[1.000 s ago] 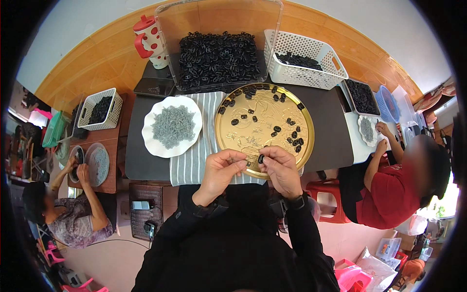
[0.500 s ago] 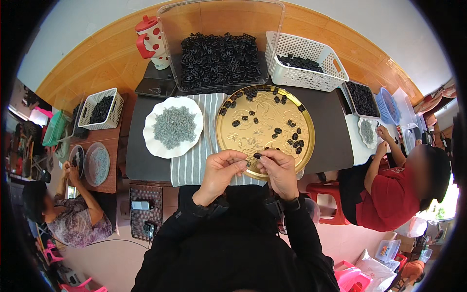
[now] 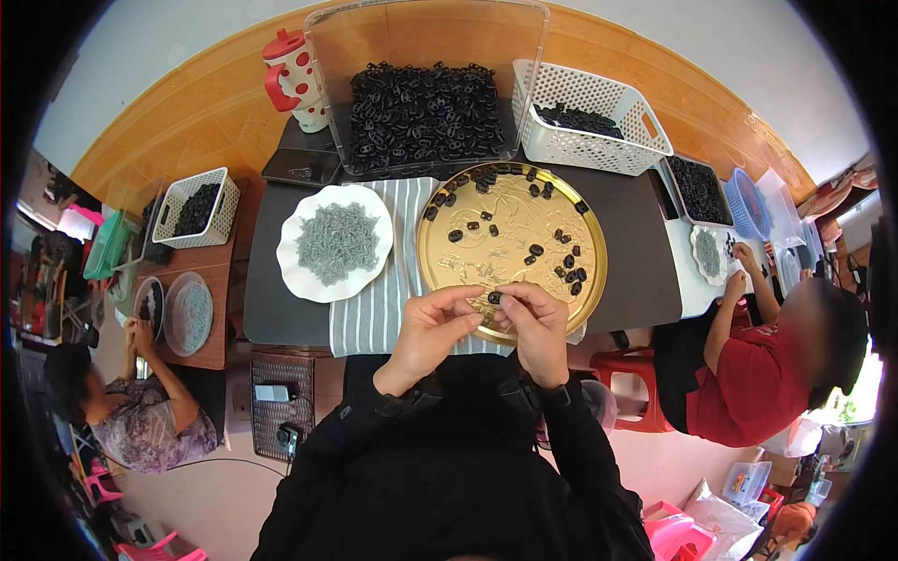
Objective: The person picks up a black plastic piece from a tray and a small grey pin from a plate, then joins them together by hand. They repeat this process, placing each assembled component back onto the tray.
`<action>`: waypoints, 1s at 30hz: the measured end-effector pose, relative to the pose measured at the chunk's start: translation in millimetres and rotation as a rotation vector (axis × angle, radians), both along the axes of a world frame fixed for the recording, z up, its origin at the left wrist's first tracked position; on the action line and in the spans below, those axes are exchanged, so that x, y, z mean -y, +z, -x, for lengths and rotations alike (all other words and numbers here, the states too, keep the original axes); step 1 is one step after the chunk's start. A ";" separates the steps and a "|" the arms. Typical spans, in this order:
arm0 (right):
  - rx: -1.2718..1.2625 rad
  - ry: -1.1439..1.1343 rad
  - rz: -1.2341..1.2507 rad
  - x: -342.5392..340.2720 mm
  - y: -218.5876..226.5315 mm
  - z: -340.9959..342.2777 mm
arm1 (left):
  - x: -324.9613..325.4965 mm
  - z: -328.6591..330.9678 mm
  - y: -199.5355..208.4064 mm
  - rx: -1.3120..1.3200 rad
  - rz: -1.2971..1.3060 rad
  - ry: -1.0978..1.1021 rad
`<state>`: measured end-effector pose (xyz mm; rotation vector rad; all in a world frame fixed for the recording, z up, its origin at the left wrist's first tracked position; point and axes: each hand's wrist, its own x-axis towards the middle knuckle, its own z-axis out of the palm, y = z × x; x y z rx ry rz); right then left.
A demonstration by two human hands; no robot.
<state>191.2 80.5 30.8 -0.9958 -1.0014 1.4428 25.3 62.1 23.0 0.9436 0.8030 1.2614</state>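
Note:
Over the near edge of the round gold tray [image 3: 449,318], my right hand [image 3: 538,327] pinches a small black oval plastic piece [image 3: 495,297] between thumb and fingertips. Close to its left side is my left hand [image 3: 435,327], thumb and forefinger nearly together; whatever they hold is too small to make out. More black oval pieces [image 3: 536,250] lie scattered on the tray, with a cluster along its far rim. To the left, a white scalloped plate [image 3: 292,271] carries a heap of tiny grey parts [image 3: 337,245].
A clear bin [image 3: 421,168] heaped with black pieces stands behind, beside a white perforated basket [image 3: 599,154]. A red-lidded cup [image 3: 297,84] is at the back left. Under plate and tray lies a striped cloth [image 3: 360,327]. Co-workers sit at left [image 3: 154,411] and right [image 3: 758,374].
The black piece has turned slightly in my right fingertips, and my right hand has shifted a little. My left hand has moved slightly toward it. The left co-worker's hands have come closer together.

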 end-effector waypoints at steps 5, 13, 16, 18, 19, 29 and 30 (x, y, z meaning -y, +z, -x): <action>0.054 0.011 -0.108 2.9 1.7 4.0 | 0.7 -1.1 -0.8 -0.028 -0.027 0.028; 0.110 -0.017 -0.134 6.2 2.7 8.8 | 2.8 -3.8 -0.4 -0.035 -0.022 0.066; 0.108 -0.012 -0.129 7.5 3.9 10.7 | 3.4 -4.3 -0.1 -0.038 -0.008 0.080; 0.092 -0.013 -0.118 8.3 3.6 14.0 | 4.7 -2.7 -0.6 -0.028 -0.004 0.093; 0.104 -0.015 -0.129 8.7 2.7 15.1 | 5.4 -2.2 0.3 -0.024 0.001 0.108; 0.027 0.012 -0.143 15.9 3.5 17.5 | 9.6 -5.7 3.0 -0.035 -0.020 0.169; 0.026 0.013 -0.143 16.3 2.9 17.2 | 10.2 -5.6 2.9 -0.035 -0.020 0.169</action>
